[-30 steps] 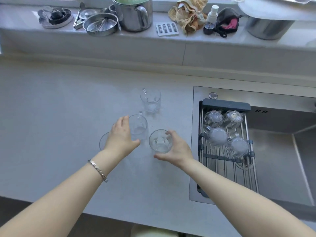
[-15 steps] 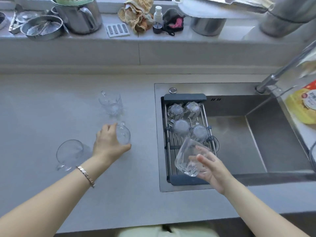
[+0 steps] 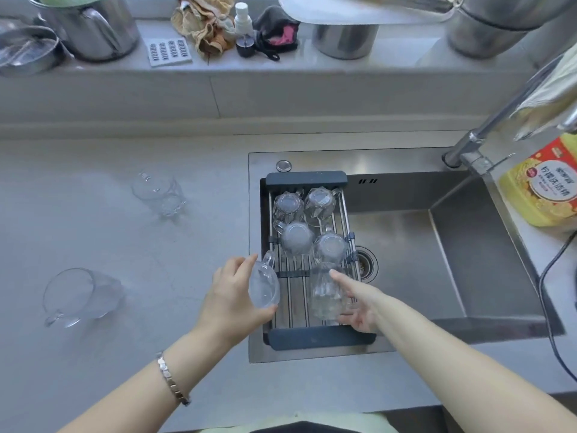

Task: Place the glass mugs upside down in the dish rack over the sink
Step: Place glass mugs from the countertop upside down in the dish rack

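A dark-framed wire dish rack (image 3: 318, 337) spans the left part of the sink. Several glass mugs (image 3: 296, 237) stand upside down in its far half. My right hand (image 3: 359, 303) grips a glass mug (image 3: 323, 300) upside down over the rack's near right part. My left hand (image 3: 232, 295) holds another glass mug (image 3: 263, 287) tilted on its side at the rack's left edge, mouth facing right. Two more glass mugs remain on the counter: one upright (image 3: 159, 195) farther back, one lying tilted (image 3: 81, 295) at the left.
The steel sink (image 3: 437, 245) has a drain beside the rack and a faucet (image 3: 487, 135) at its far right. A yellow detergent bottle (image 3: 543, 185) stands on the right. The back ledge holds pots, cloths and a spray bottle (image 3: 245, 29).
My right hand has turned its mug upside down and lowered it over the rack's near part. My left hand has lifted a mug off the counter and carried it right to the rack's edge.
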Available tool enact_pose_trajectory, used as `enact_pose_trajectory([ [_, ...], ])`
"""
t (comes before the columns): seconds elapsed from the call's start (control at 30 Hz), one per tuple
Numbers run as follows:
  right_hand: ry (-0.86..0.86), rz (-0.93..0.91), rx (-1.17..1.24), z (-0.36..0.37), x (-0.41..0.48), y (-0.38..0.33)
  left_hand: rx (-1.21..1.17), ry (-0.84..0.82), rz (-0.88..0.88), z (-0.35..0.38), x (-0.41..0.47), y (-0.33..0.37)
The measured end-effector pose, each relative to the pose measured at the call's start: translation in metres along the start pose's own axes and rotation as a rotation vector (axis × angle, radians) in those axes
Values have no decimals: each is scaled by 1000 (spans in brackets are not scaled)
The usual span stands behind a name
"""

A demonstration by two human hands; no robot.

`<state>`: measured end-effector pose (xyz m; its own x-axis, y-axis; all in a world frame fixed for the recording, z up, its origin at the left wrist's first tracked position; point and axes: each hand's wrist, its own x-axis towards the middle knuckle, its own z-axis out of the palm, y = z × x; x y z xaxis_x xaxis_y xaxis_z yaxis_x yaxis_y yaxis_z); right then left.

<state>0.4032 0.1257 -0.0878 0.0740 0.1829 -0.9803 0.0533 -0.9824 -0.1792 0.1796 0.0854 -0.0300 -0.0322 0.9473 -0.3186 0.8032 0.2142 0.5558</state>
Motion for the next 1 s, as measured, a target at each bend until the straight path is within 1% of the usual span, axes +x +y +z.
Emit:
enact_pose_trajectory([
  [0.13,4,68,-82,11,10,-8,14,13,-8,-1,1,-3],
  [0.27,6,95,54,21,28,-10,19,9,-25,-2,5,-4],
  [0.33,10,87,81,23,33,-11,13,5,-32,-2,5,-7],
  [0.43,-3,42,186,19,37,-14,6,-1,-33,-2,5,-11],
  [0.57,59,-5,233,21,39,-8,5,-8,-32,-4,2,-16],
  [0.63,93,-68,267,26,35,-4,7,-5,-29,-5,1,-18],
  [0.73,127,-212,285,30,26,4,7,0,-36,-6,-1,-21],
  [0.77,127,-267,249,31,22,8,5,3,-38,-7,-2,-22],
  [0.8,147,-336,164,31,20,13,4,5,-40,-7,-2,-24],
  [0.93,291,-665,-363,32,12,30,18,-1,-45,-8,-6,-26],
  [1.0,270,-757,-529,34,10,33,22,-5,-42,-8,-8,-26],
])
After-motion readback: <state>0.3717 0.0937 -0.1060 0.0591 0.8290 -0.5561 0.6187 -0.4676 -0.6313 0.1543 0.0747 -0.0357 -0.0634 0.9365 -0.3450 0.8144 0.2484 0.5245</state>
